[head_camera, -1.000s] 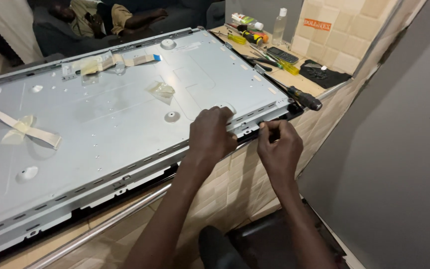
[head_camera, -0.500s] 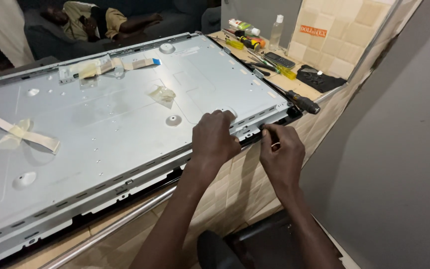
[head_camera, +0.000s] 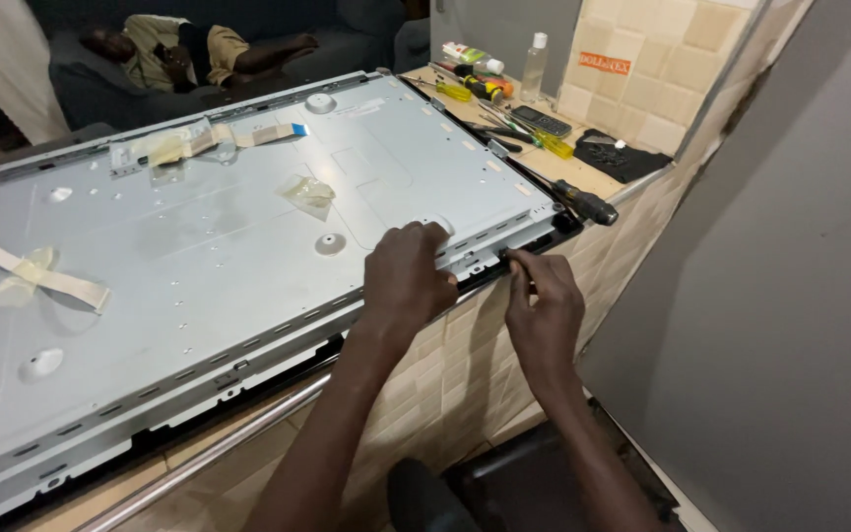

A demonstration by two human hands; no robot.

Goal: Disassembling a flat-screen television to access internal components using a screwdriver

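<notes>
A large grey metal panel (head_camera: 199,246), the back of a flat screen, lies face down across a tiled counter. My left hand (head_camera: 408,278) rests flat on its near edge, fingers bent over the rim by a small raised tab. My right hand (head_camera: 542,303) is just to the right, at the panel's black bottom frame (head_camera: 534,241), with fingertips pinched on a small part there. What the fingers pinch is too small to make out.
A black-handled screwdriver (head_camera: 583,205) lies at the panel's right corner. Beyond it are yellow-handled tools (head_camera: 465,89), a phone (head_camera: 542,121), a clear bottle (head_camera: 535,67) and a black cloth (head_camera: 622,156). Taped ribbon cables (head_camera: 32,278) sit on the panel. A person lies on a sofa (head_camera: 189,54).
My right hand has slid slightly right along the bottom frame and pinched closer to the edge. My left hand stays pressed on the panel rim.
</notes>
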